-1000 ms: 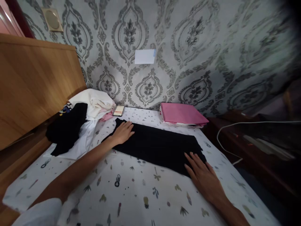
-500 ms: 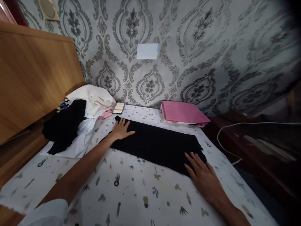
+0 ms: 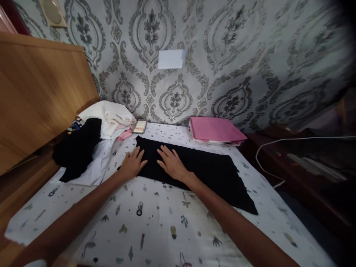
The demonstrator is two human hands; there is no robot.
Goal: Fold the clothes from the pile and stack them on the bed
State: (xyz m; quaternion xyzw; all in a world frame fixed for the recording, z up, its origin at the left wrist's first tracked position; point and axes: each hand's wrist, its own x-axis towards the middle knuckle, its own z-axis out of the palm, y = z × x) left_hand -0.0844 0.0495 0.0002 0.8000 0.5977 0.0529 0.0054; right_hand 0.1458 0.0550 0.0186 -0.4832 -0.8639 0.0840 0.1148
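A black garment (image 3: 211, 167), folded into a long strip, lies flat on a white patterned sheet (image 3: 155, 226). My left hand (image 3: 131, 165) rests at the garment's left end, fingers spread on the cloth and palm near its front edge. Just to its right, my right hand (image 3: 172, 163) lies flat on the garment's left part with its fingers apart. Neither hand holds anything. The garment's right end reaches down in a point toward the front right.
At the left are a black cloth (image 3: 80, 148) and a white cloth (image 3: 108, 115) by a wooden panel (image 3: 44, 89). Folded pink fabric (image 3: 215, 129) sits against the wall. A white cable (image 3: 300, 139) hangs at the right.
My right hand has moved left from the garment's right end to beside my left hand. My left hand has shifted slightly left and nearer. The garment's lower right corner now shows.
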